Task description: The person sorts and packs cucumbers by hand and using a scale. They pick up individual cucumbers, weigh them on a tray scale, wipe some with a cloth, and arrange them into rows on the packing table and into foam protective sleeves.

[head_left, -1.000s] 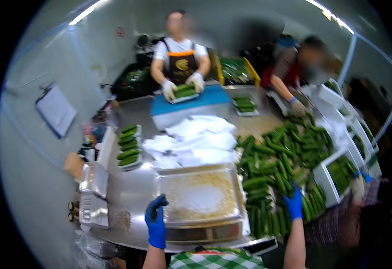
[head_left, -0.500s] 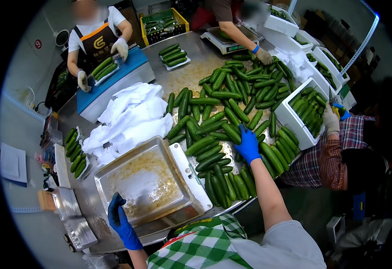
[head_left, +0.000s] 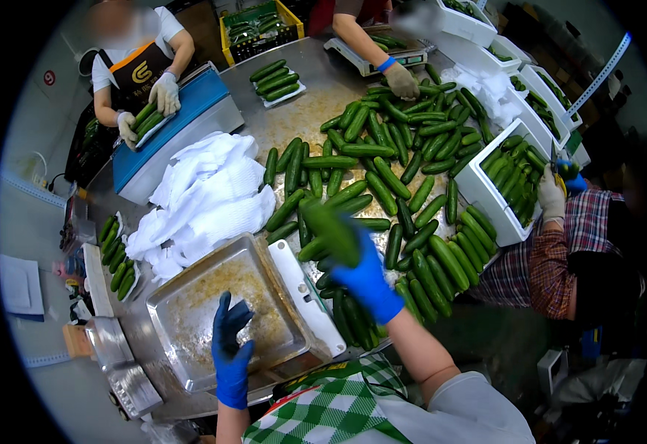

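Observation:
My right hand [head_left: 368, 280], in a blue glove, is raised over the near part of the cucumber pile [head_left: 390, 163]. It grips a green cucumber [head_left: 331, 228], smeared by motion; whether there is more than one in the grip I cannot tell. My left hand [head_left: 231, 351], also blue-gloved, has its fingers apart and holds nothing. It hovers over the near edge of the shallow metal tray [head_left: 190, 303], which bears brownish stains and rests on a scale with a white side panel [head_left: 305, 296].
White netting [head_left: 198, 192] lies heaped behind the tray. Packed cucumbers [head_left: 119, 257] stand at left. Across the table, a person handles a cucumber pack on a blue-topped machine [head_left: 175, 126]; another reaches into the pile. At right, a person works at a white foam box [head_left: 512, 181].
My right hand has lifted a cucumber out of the pile and moved left and nearer. My left hand has shifted right, over the tray's near edge, its fingers now spread.

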A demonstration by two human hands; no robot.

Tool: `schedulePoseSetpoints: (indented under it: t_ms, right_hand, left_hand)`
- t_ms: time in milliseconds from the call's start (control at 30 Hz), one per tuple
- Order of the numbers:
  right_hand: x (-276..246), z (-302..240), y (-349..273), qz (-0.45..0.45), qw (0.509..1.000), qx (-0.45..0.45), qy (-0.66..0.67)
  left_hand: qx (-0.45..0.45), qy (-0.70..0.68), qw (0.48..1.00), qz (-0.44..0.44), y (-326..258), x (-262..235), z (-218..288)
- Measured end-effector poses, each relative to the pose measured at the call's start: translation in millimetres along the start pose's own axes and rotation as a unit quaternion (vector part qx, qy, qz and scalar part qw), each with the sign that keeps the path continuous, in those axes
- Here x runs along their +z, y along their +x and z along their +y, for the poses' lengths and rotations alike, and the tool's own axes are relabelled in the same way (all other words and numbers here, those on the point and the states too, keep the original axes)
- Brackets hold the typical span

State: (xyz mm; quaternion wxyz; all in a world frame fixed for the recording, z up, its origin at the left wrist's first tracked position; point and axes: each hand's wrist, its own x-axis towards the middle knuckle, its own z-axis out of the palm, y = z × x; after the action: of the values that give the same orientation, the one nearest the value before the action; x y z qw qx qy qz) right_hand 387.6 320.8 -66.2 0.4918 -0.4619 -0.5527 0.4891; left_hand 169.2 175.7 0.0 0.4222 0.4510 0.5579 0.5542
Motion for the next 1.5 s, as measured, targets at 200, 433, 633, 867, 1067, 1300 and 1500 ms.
schedulePoseSetpoints:
  t_ms: [200, 433, 633, 867, 1067, 1300, 1500]
  right_hand:
    - [71.0, -84.1, -34.0, -0.376, 0.914, -0.145, -0.049]
    - [-34.2, 16.7, 111.3, -0.016, 0.971, -0.084, -0.223]
    - [-102.6, 144.4, 157.0, 0.041, 0.806, -0.008, -0.591]
    - [-90.7, 124.5, 167.4, 0.070, 0.878, 0.030, -0.472]
    - [11.5, 26.8, 120.4, -0.100, 0.961, -0.166, -0.195]
    - [146.7, -81.3, 15.5, -0.602, 0.688, -0.344, -0.213]
    - [181.5, -75.2, 41.4, -0.625, 0.704, -0.295, -0.162]
  left_hand:
    - [-0.040, -0.237, 0.963, 0.121, 21.6, 33.2, -3.7]
    - [-0.068, 0.009, 0.978, 0.197, -0.4, -111.3, -13.6]
    - [-0.063, 0.422, 0.902, 0.063, 4.1, -111.5, -12.6]
    - [-0.047, 0.519, 0.851, 0.065, 6.2, -105.5, -4.6]
    - [-0.059, 0.488, 0.868, 0.073, 6.8, -108.1, -3.5]
    - [-0.012, 0.411, 0.906, 0.099, 5.5, -117.4, -13.2]
    - [-0.032, 0.412, 0.901, 0.135, 5.1, -116.8, -12.6]
